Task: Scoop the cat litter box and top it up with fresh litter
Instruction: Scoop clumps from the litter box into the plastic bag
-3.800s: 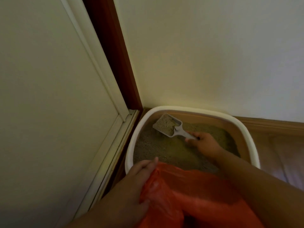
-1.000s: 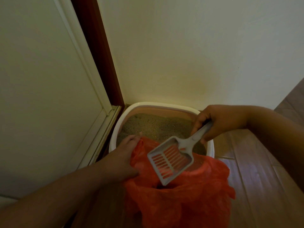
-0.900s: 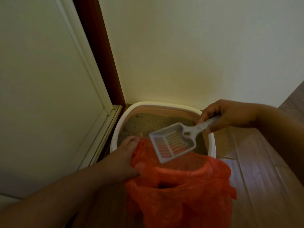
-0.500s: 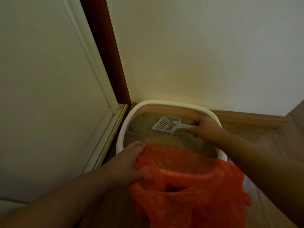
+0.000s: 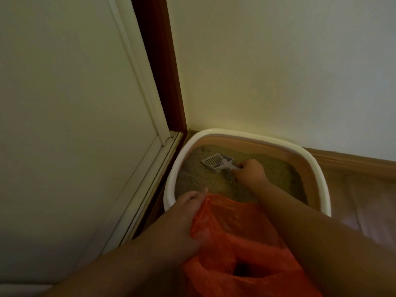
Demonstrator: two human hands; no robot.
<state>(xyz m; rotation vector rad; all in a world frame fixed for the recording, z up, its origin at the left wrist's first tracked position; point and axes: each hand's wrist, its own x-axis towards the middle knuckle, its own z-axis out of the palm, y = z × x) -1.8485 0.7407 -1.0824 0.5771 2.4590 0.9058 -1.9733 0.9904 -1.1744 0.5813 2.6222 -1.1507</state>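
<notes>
Since a second ago the pale grey slotted plastic litter scoop [image 5: 216, 164] has gone from hanging over the bag, emptied, to back down in the far left part of the box, so this looks like the start of another pass.

Right hand [image 5: 249, 175] is clenched around the scoop's handle, holding it low over the sandy beige litter [image 5: 199, 179]. Scoop's long axis runs roughly left-right across the box, handle toward the right, slotted head pointing left toward the far left corner. Nothing in it that I can see, slots look clean. I'd guess the low angle is so the front edge can slide under clumps rather than just shove litter around.

Left hand [image 5: 184, 213] is gripping the rim of the crinkly orange plastic bag [image 5: 231, 243], with the fingers reaching to the near left rim of the white-rimmed, tan-walled plastic litter box [image 5: 319, 172]. Bag mouth sits gaping right against the near edge of the box, which makes sense: short trip for each scoopful and less spilled on the wooden floor [image 5: 353, 189].

Box is tucked into the corner between the cream wall [image 5: 278, 71] and a white door [image 5: 64, 103].
</notes>
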